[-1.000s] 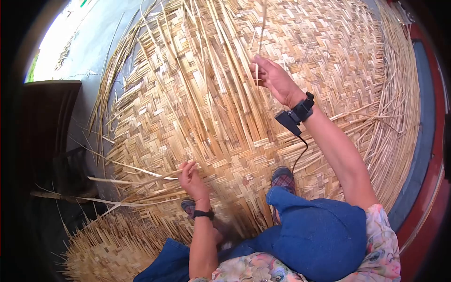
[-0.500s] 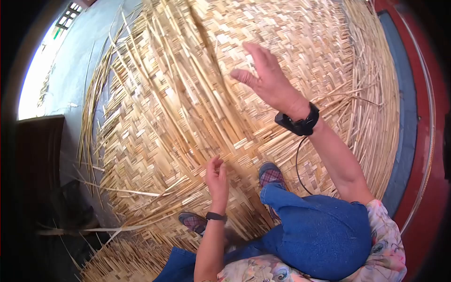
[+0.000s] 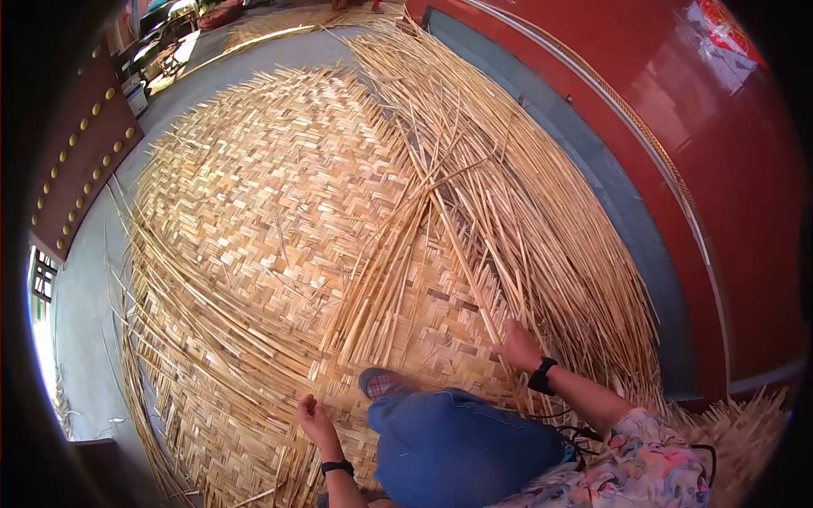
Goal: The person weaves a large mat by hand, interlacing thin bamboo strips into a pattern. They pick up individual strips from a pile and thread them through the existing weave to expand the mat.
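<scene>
Okay, right hand point(image 3: 518, 347) is reaching down at the near end of a long pale strip point(image 3: 469, 271), fingers meeting it or lying right beside it; cannot tell whether they are gripping. Left hand point(image 3: 317, 421) is hovering over or resting near the woven mat point(image 3: 254, 203), fingers loosely curled, nothing visible in them. Dark bands are circling both wrists, the right one point(image 3: 542, 376) looking bulkier.

Just beyond the hands, a fanned bundle of strips point(image 3: 377, 296) is lying on the mat, its far ends bunching where several strips are crossing. More long strips point(image 3: 229, 330) are running over the mat's left part, slanting from far left toward the near middle. On the right, a big pile of loose strips point(image 3: 542, 212) is stretching from near to far along the mat's edge.

A plaid shoe point(image 3: 383, 384) is standing on the mat between the hands, blue jeans point(image 3: 461, 444) showing nearer. Outward, a blue-grey strip of floor point(image 3: 584, 152) is skirting the red wall point(image 3: 677, 110) at right; a studded door point(image 3: 85, 152) is standing far left.
</scene>
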A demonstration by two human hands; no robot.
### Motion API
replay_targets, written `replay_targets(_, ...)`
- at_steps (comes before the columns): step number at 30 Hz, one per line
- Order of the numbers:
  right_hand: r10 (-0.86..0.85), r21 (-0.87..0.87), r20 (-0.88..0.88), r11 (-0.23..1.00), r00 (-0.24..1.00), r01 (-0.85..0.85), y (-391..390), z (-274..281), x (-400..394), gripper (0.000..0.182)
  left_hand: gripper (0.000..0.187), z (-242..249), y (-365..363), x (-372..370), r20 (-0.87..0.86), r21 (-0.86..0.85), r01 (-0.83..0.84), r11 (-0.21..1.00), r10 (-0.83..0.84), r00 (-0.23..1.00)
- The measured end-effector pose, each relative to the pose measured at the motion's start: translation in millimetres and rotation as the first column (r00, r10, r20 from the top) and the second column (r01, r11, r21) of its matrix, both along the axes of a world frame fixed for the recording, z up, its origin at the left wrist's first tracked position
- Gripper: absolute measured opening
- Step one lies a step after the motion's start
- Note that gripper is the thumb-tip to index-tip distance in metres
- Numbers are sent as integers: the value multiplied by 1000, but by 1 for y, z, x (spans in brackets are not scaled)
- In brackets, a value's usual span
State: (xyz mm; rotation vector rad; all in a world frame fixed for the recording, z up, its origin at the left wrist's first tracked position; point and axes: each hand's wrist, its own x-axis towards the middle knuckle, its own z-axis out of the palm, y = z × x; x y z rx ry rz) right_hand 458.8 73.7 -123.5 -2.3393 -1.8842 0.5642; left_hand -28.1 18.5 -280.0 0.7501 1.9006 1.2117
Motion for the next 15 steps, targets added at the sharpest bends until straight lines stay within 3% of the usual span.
replay_targets(1, 31, -119, -45, 992, 998, -37, -8, -11, 15, 28, 26, 10, -1, 6, -74, 20, 11, 1000, -9, 997)
replay_targets(3, 84, -350, -146, 928, 986, -130, -17, -23, 31, 29, 25, 25, -3, 17, 22, -5, 35, 999, -35, 999)
replay_targets(4, 40, -283, -142, 956, 989, -79, -20, -32, 36, 30, 24, 30, -6, 18, 69, -21, 48, 999, -46, 997)
replay_targets(5, -6, -220, -142, 975, 990, -25, -22, -35, 35, 31, 24, 2, -15, 14, 157, -13, -2, 1000, 4, 988)
replay_targets(8, -25, 35, -120, 999, 993, 29, -31, -20, 33, 32, 23, 18, -24, 10, 89, -83, 89, 993, -82, 993)
replay_targets(9, -12, 134, -98, 991, 995, 25, -32, -13, 36, 32, 24, 14, -28, 8, 139, -69, 83, 994, -73, 988)
replay_targets(12, -207, -19, -541, 972, 815, 234, -39, -6, 56, 27, 26, 5, -45, 2, 283, -40, 45, 998, -31, 959)
replay_targets(15, -437, -411, -733, 895, 521, 172, -50, 21, 63, 34, 26, 6, -67, 10, 341, -112, 33, 993, 7, 940)
